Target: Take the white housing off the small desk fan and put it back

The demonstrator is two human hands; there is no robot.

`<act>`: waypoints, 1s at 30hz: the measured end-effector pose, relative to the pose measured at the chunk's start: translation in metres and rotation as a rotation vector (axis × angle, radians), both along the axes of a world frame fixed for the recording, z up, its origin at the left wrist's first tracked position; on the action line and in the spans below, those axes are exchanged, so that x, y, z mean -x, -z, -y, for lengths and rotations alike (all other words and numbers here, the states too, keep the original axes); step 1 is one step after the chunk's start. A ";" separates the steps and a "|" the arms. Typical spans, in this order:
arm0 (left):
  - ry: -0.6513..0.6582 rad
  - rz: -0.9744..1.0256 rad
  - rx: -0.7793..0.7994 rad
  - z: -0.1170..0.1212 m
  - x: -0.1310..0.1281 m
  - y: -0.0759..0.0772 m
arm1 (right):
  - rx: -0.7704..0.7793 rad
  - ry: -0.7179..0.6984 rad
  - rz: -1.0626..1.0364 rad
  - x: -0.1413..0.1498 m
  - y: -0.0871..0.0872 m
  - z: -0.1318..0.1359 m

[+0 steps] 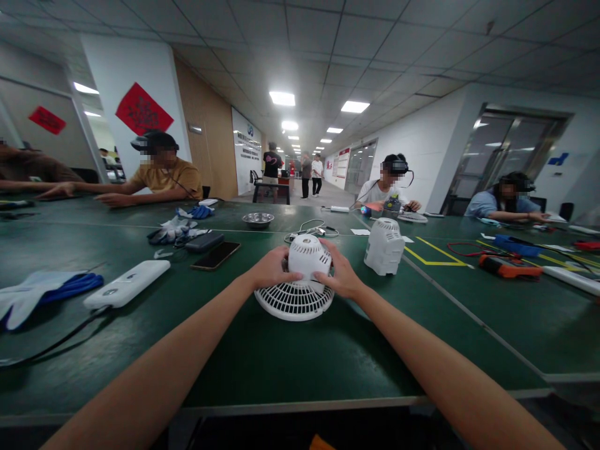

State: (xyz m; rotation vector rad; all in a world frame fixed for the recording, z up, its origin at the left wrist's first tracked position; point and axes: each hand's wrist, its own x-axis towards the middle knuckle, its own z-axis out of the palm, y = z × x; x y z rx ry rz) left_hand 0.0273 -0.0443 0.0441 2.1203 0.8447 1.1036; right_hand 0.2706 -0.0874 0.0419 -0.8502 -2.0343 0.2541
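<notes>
housing point(308, 255) is clasped between left hand point(270, 269) and right hand point(344, 275).

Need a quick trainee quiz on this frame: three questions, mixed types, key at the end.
1. True or false: the left hand and right hand both touch the white housing between them.
2. Which lies to the right of both hands?
A) metal bowl
B) phone
C) orange-black meter
3. Fill in: beneath that housing is a round white slotted ____.

Key: 1. True. 2. C. 3. Grille.
</notes>
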 end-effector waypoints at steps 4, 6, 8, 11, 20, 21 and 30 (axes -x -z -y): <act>-0.020 -0.066 -0.053 -0.004 0.002 0.005 | 0.039 0.004 0.000 0.003 -0.003 0.003; -0.011 -0.067 -0.052 -0.004 0.002 0.005 | 0.053 0.020 -0.004 0.004 -0.004 0.004; -0.011 -0.081 -0.054 -0.002 0.002 0.004 | 0.063 0.042 0.004 0.005 -0.004 0.004; -0.018 -0.193 -0.096 0.001 0.002 0.001 | 0.055 0.088 0.027 0.005 -0.002 0.002; -0.007 -0.348 -0.251 -0.001 0.004 0.001 | 0.041 0.111 0.075 0.005 0.000 -0.001; -0.008 -0.345 -0.251 -0.001 0.004 0.001 | 0.043 0.104 0.081 0.005 0.000 -0.001; -0.026 -0.361 -0.257 -0.005 0.006 0.006 | 0.072 0.092 0.132 0.006 -0.001 -0.002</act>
